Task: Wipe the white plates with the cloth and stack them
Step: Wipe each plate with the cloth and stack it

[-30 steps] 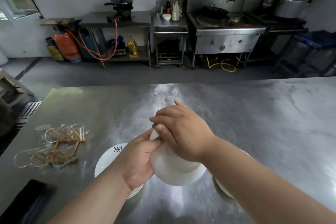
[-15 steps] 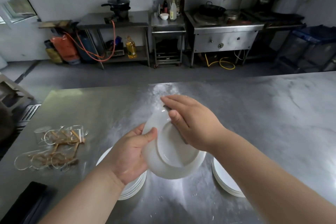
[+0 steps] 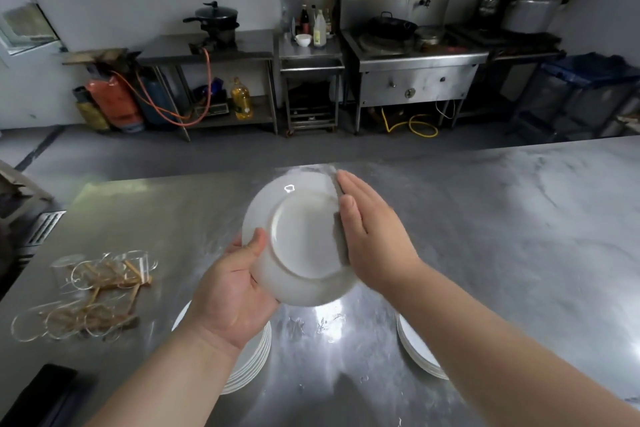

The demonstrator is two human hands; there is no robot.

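A white plate is held up over the steel table, its underside turned toward me. My left hand grips its lower left rim, thumb on the underside. My right hand lies flat with straight fingers along the plate's right edge, pressing a grey cloth against it; only a strip of the cloth shows. One stack of white plates sits below my left wrist, and a second stack of white plates lies under my right forearm.
The steel table stretches far to the right. A rack of clear glasses and wooden sticks lies at the left. A black object sits at the near left corner. Stoves, pots and gas cylinders stand across the floor.
The plate has tilted so its underside faces me and has risen. My right hand slid from the plate's top to its right edge and flattened. My left hand shifted to the lower left rim.
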